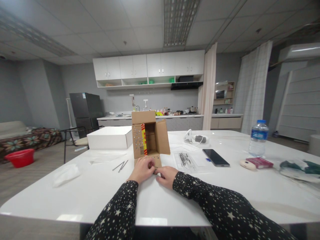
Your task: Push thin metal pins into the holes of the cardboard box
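Note:
A small brown cardboard box lies on its side on the white table, its open mouth facing me and its flaps spread. My left hand and my right hand meet on the lower flap at the box's near edge, fingertips pinched together on something small that I cannot make out. A strip of red and yellow tape runs down the box's left inner flap. Both sleeves are black with white stars.
A white flat box stands behind left. Thin metal rods, a clear bag of parts, a black phone, a water bottle and a pink case lie around. A crumpled white bag sits left.

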A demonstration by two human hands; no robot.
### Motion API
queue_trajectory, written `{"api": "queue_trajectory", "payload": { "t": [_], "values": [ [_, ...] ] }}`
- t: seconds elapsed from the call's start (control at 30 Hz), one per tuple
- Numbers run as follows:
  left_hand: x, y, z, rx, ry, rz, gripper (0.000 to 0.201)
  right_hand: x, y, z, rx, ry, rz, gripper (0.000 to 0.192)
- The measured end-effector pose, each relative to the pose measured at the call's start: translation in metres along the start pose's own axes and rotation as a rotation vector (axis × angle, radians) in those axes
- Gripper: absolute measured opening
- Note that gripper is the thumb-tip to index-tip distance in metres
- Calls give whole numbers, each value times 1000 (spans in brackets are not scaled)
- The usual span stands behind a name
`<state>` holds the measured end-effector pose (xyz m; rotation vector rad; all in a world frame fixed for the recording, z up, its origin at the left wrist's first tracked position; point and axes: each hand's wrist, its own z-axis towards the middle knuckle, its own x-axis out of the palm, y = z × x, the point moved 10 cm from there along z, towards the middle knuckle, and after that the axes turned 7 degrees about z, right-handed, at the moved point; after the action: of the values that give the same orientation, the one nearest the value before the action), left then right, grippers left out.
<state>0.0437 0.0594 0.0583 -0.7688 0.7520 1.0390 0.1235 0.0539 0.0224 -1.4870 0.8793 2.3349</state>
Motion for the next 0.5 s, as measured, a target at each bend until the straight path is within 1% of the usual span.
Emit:
{"api": "queue_trajectory", "payload": {
  "t": [0.2, 0.5],
  "values": [
    [2, -3, 0, 37, 24, 7, 7, -3, 3, -1, 1, 6, 8, 29],
    [2, -3, 0, 31, 16, 28, 6, -2, 3, -1, 1, 18, 10, 29]
  ]
}}
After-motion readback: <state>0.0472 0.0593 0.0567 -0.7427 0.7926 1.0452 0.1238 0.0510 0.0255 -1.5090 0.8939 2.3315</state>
